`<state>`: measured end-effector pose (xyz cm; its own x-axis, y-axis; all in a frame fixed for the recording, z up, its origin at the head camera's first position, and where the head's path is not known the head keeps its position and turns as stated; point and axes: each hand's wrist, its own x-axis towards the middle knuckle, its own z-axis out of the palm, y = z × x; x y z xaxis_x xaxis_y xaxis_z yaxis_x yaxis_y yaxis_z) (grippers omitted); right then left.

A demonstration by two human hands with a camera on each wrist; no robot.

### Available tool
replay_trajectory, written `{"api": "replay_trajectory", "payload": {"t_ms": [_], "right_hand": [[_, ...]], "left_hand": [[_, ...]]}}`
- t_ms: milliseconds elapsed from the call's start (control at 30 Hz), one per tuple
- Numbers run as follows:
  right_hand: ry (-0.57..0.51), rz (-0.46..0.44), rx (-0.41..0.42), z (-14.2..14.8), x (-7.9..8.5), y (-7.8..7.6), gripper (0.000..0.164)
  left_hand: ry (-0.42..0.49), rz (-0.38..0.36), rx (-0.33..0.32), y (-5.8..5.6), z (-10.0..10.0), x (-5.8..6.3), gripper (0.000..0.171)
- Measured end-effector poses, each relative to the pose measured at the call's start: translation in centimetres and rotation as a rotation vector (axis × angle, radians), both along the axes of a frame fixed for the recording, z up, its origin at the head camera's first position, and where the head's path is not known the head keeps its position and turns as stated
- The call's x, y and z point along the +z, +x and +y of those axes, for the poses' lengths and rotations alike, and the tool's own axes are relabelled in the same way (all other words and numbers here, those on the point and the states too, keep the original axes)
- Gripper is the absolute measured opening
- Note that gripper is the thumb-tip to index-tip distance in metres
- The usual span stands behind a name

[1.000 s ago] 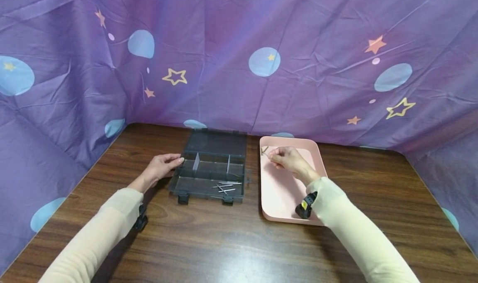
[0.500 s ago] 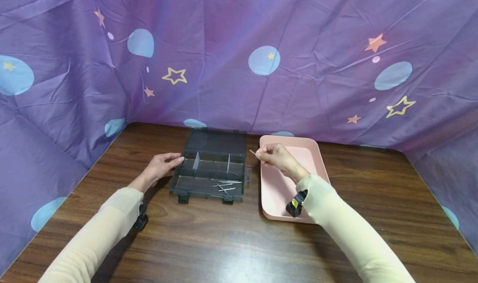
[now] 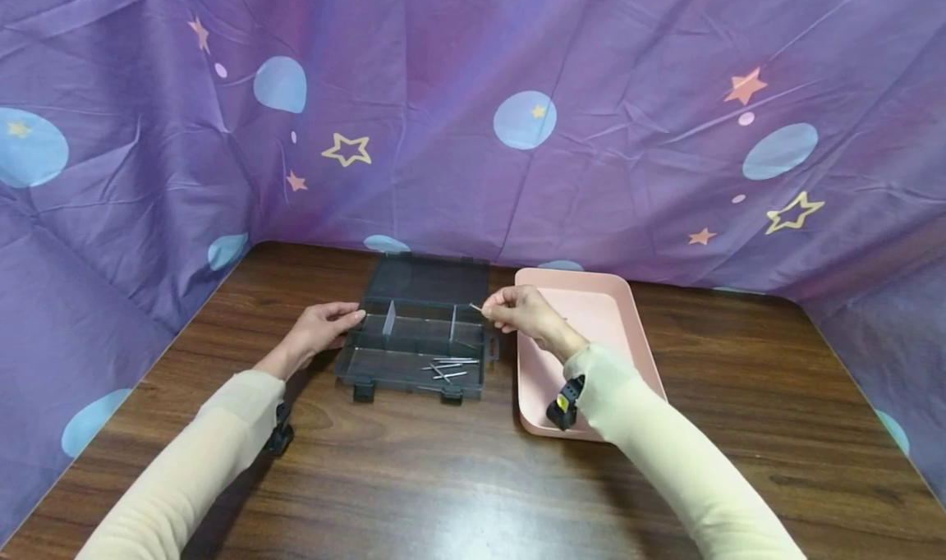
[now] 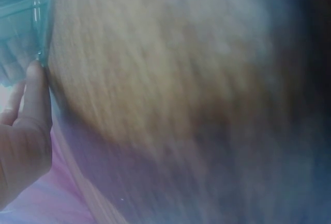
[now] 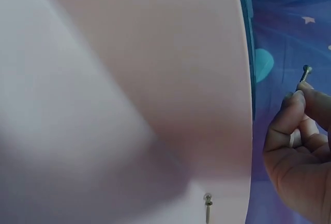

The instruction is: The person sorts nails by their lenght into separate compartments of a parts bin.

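Note:
In the head view, my right hand [image 3: 525, 312] pinches a small brass-coloured screw [image 5: 306, 70] between thumb and fingertips, at the right end of the dark see-through compartment box [image 3: 424, 334]. The box lies with its lid [image 3: 429, 281] folded back. Several thin silver pieces [image 3: 449, 367], like nails or screws, lie in its long front compartment. My left hand [image 3: 319, 330] rests against the box's left side, fingers and thumb nearly straight. Another screw [image 5: 208, 200] lies in the pink tray [image 5: 170, 79].
The pink tray stands just right of the box, partly beneath my right forearm. Two dividers split the box's rear row. Two black latches [image 3: 452, 395] jut from its front edge. A purple patterned cloth [image 3: 458, 199] hangs behind the wooden table [image 3: 414, 470].
My right hand has moved left with the screw, from over the tray to the box's right edge. The left hand and the box have stayed put.

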<state>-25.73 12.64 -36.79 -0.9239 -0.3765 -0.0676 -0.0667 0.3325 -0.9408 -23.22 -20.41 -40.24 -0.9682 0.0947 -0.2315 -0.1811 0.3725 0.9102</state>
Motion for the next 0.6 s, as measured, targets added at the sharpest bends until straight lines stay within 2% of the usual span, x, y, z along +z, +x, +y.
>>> {"api": "replay_trajectory", "payload": {"t_ms": [367, 600], "right_hand": [[0.032, 0.0, 0.008, -0.81, -0.08, 0.04, 0.012], [0.094, 0.003, 0.006, -1.12, -0.16, 0.03, 0.009]], "left_hand": [[0.002, 0.0, 0.02, 0.09, 0.31, 0.18, 0.054], [0.0, 0.0, 0.019, 0.11, 0.32, 0.26, 0.053]]}}
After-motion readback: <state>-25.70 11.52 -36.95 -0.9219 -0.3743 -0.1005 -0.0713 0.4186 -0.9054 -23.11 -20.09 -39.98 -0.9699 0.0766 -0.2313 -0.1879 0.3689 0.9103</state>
